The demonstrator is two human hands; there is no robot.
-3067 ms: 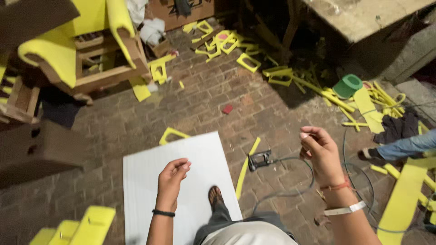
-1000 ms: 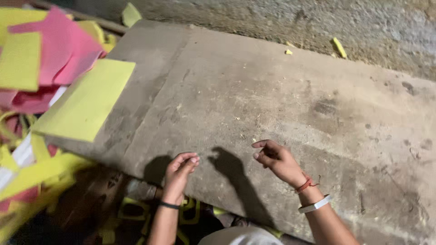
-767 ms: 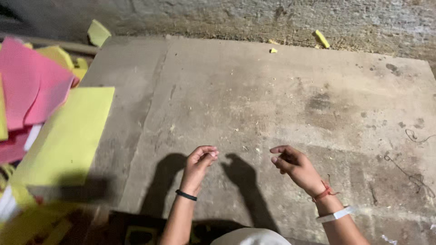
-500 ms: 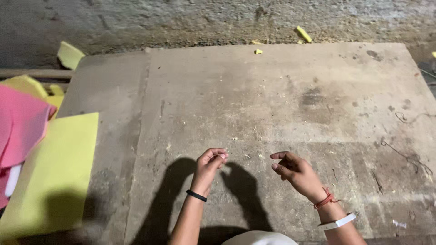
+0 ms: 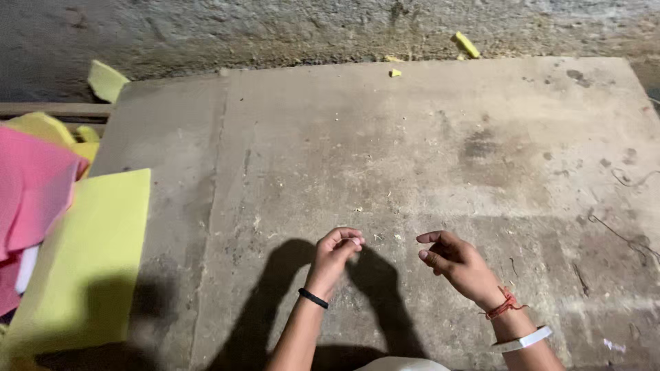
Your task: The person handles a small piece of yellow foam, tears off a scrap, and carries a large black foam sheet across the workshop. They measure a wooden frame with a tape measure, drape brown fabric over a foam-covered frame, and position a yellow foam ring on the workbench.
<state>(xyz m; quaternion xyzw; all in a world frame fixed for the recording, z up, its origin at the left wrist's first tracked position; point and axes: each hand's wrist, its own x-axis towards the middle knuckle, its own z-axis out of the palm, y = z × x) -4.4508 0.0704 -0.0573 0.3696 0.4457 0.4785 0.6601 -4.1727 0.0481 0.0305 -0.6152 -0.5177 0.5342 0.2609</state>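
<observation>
Below me I see a grey concrete slab [image 5: 426, 158], a yellow foam sheet [image 5: 89, 254] at its left edge. My left hand [image 5: 333, 253] and right hand [image 5: 457, 264] hover loosely curled over it, holding nothing.

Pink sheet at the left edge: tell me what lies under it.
Under the pink sheet a yellow-green foam sheet sticks out over the grey slab, and a white strip peeks out. More yellow pieces show behind. Whatever lies further beneath is covered.
</observation>
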